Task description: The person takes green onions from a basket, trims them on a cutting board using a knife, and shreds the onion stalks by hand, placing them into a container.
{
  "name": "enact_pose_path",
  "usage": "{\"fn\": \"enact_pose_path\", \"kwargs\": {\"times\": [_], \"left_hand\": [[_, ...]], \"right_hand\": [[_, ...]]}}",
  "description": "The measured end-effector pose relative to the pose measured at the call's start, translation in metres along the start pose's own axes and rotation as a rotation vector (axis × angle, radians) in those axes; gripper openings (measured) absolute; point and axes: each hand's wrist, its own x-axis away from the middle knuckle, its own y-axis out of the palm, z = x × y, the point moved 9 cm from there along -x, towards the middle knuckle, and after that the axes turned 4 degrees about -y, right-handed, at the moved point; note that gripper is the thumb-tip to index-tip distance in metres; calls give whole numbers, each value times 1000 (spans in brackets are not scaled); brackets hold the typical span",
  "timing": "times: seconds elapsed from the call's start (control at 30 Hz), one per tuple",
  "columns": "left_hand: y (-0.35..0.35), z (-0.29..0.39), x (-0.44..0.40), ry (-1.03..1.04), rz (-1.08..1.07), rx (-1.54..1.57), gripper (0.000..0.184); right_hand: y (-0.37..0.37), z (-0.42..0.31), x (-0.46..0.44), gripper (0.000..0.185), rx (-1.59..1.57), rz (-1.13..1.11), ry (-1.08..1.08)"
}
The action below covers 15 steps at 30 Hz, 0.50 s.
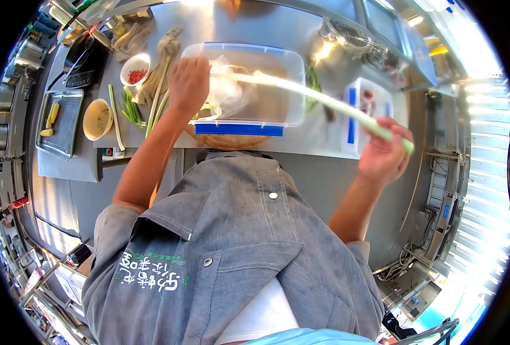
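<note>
My right hand (384,150), at the right, is closed around the thick, pale green end of a long stick-like thing (318,98). It runs left, whitish and blurred, over a clear plastic bin (294,106) with blue clips. Whether it is a stalk or a tool I cannot tell. Its thin far end reaches my left hand (188,86), which is closed at the bin's left side; what its fingers hold is hidden. A whitish plastic bag (229,95) is in the bin, beside the left hand. Under the bin's near edge shows a round wooden board (226,141).
At left are a white bowl of chopped red bits (135,69), green stalks (129,108), a cream bowl (98,119), a dark tray (59,123) and crumpled cloths (165,54). A second clear bin (352,123) stands at right. Clear plastic wrapping (352,43) lies behind.
</note>
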Motion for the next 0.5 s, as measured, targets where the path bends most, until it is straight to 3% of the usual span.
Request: {"fn": "enact_pose_path", "kwargs": {"times": [0.17, 0.23, 0.27, 0.33, 0.4, 0.47, 0.5], "left_hand": [[34, -18, 2, 9, -172, -100, 6], [60, -31, 4, -100, -526, -177, 12], [60, -29, 5, -96, -525, -176, 12], [42, -9, 9, -97, -463, 189, 24], [14, 9, -2, -129, -536, 197, 30], [-19, 19, -22, -326, -591, 283, 30], [-47, 41, -33, -211, -446, 431, 31]], "right_hand": [[-65, -39, -29, 24, -11, 56, -29], [-67, -47, -37, 23, -88, 53, -51], [-65, -49, -40, 23, -120, 16, -51], [-58, -52, -38, 23, -143, -12, -51], [-35, -34, -32, 23, -237, -50, 27], [-19, -22, -23, 23, -230, -60, 15], [-2, -15, -18, 24, -266, -126, 36]]}}
